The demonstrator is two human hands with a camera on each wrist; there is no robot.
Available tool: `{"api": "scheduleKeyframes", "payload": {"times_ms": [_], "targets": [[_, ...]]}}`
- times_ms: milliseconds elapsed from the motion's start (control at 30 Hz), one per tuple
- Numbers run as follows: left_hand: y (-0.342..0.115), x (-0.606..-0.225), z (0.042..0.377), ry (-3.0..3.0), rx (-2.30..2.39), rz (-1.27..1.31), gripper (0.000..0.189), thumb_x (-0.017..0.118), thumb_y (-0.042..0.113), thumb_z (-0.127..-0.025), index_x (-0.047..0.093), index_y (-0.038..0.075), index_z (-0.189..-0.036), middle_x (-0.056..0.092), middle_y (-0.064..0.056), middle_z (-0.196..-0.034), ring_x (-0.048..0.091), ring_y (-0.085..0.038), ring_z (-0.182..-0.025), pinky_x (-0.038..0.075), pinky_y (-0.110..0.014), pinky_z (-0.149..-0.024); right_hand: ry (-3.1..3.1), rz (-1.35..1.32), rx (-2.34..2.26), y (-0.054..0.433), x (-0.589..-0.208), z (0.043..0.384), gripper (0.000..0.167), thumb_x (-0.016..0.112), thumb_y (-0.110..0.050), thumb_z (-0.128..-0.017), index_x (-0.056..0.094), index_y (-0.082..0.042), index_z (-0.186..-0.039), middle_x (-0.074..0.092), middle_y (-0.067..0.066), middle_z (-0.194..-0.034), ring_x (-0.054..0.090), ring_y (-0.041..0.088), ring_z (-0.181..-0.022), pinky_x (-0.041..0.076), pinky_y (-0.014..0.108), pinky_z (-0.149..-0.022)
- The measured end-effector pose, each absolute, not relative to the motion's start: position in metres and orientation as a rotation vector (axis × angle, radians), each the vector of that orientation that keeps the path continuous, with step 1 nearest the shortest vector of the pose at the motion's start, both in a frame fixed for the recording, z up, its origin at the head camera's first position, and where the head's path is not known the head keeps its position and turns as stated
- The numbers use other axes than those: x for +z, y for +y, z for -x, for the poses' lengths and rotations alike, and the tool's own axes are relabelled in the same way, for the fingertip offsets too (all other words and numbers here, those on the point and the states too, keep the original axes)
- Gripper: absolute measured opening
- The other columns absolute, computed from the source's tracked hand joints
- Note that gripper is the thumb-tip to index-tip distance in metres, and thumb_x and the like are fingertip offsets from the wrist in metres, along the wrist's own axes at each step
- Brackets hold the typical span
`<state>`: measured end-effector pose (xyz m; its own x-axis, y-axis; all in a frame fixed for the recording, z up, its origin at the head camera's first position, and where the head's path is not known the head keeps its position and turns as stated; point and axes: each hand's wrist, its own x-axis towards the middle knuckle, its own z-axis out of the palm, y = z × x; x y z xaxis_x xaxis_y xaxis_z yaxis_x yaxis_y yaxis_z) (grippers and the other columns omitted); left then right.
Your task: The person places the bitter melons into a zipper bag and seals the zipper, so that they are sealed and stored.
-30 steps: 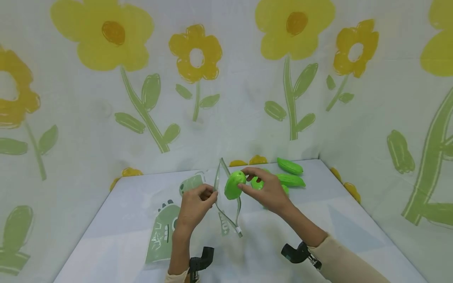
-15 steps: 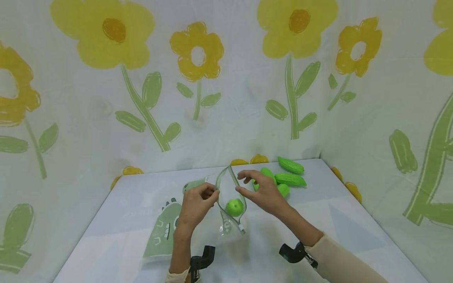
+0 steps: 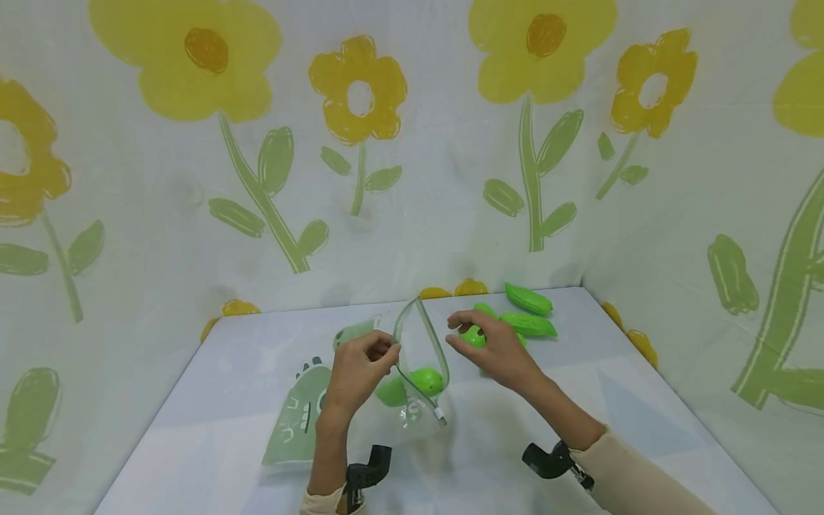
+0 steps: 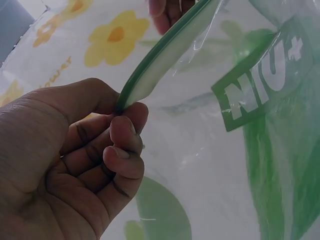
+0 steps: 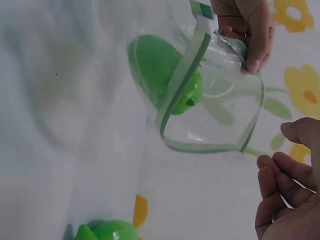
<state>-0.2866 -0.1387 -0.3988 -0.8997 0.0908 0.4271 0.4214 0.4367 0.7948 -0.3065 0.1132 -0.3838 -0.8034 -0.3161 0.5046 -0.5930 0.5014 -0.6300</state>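
Observation:
A clear zip bag with a green zip edge (image 3: 435,339) stands tilted with its mouth spread wide. My left hand (image 3: 357,372) pinches the near left side of that edge between thumb and fingers; the left wrist view shows NIU+ lettering (image 4: 265,75) on the plastic. Inside lies a smooth, oval green toy vegetable (image 3: 428,381), one end seen through the mouth in the right wrist view. Off the right side of the mouth, my right hand (image 3: 492,348) has its fingers loosely bent and apart, holding nothing.
Behind the right hand lie several green toy vegetables, among them a long ridged one (image 3: 528,326). At the left, a green monster-face bag (image 3: 296,422) lies on the white table (image 3: 212,429). Flower-printed cloth walls (image 3: 431,179) rise behind and at both sides.
My right hand let go of the green toy vegetable, which dropped into the bag and slid deeper to the left. That hand has drawn back to the right; the left keeps its pinch.

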Motion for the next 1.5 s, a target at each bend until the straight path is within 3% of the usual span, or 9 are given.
{"api": "scheduleKeyframes", "payload": {"times_ms": [133,300,600,833,967,1233,1500], "targets": [[-0.141,-0.398,0.286,-2.361,-1.46,0.439,0.004,0.073,0.013,-0.093,0.075,0.01,-0.095,0.069,0.004,-0.076,0.063,-0.01,-0.061,0.053,-0.028,-0.06,-2.433,-0.746,1.149,0.129,-0.39,0.311,0.025,0.078,-0.016,-0.09,0.069,-0.011,-0.113,0.069,0.003,-0.108,0.063,0.024,-0.097,0.051,0.043,-0.081],[-0.146,-0.395,0.285,-2.308,-1.497,0.445,0.006,0.073,0.016,-0.093,0.075,0.01,-0.093,0.068,0.005,-0.073,0.061,-0.013,-0.06,0.05,-0.028,-0.059,-2.472,-0.72,1.01,0.148,-0.401,0.315,0.026,0.079,-0.015,-0.089,0.07,-0.01,-0.112,0.068,0.002,-0.106,0.062,0.018,-0.094,0.052,0.038,-0.083],[-0.155,-0.391,0.28,-2.218,-1.606,0.427,0.005,0.075,0.016,-0.092,0.076,0.011,-0.094,0.069,-0.004,-0.074,0.062,-0.03,-0.062,0.046,-0.027,-0.055,-2.555,-0.678,0.9,0.181,-0.432,0.333,0.03,0.077,-0.005,-0.087,0.069,-0.003,-0.115,0.069,0.009,-0.113,0.063,0.024,-0.096,0.054,0.045,-0.083],[-0.159,-0.386,0.275,-2.191,-1.637,0.4,0.007,0.076,0.015,-0.092,0.076,0.009,-0.095,0.069,-0.01,-0.075,0.062,-0.025,-0.062,0.045,-0.026,-0.055,-2.633,-0.583,0.789,0.197,-0.443,0.342,0.031,0.078,-0.008,-0.087,0.068,-0.002,-0.116,0.069,0.013,-0.115,0.065,0.033,-0.097,0.044,0.056,-0.087],[-0.161,-0.381,0.272,-2.18,-1.621,0.415,0.008,0.075,0.018,-0.093,0.075,0.01,-0.095,0.067,-0.006,-0.074,0.061,-0.023,-0.062,0.046,-0.027,-0.055,-2.694,-0.492,0.732,0.201,-0.446,0.345,0.034,0.076,-0.013,-0.089,0.067,-0.001,-0.119,0.068,0.015,-0.117,0.065,0.033,-0.099,0.037,0.061,-0.085],[-0.164,-0.377,0.268,-2.171,-1.658,0.387,0.009,0.076,0.02,-0.092,0.075,0.011,-0.095,0.066,-0.002,-0.073,0.061,-0.021,-0.062,0.047,-0.028,-0.056,-2.786,-0.265,0.765,0.209,-0.453,0.351,0.042,0.071,-0.025,-0.094,0.065,0.006,-0.122,0.067,0.019,-0.114,0.062,0.035,-0.101,0.036,0.052,-0.078],[-0.168,-0.372,0.263,-2.148,-1.709,0.384,0.013,0.075,0.019,-0.093,0.074,0.008,-0.099,0.067,-0.006,-0.076,0.061,-0.02,-0.064,0.048,-0.029,-0.06,-2.893,-0.12,0.796,0.211,-0.458,0.359,0.046,0.063,-0.033,-0.099,0.064,0.007,-0.121,0.066,0.023,-0.116,0.061,0.039,-0.104,0.036,0.061,-0.084]]}}
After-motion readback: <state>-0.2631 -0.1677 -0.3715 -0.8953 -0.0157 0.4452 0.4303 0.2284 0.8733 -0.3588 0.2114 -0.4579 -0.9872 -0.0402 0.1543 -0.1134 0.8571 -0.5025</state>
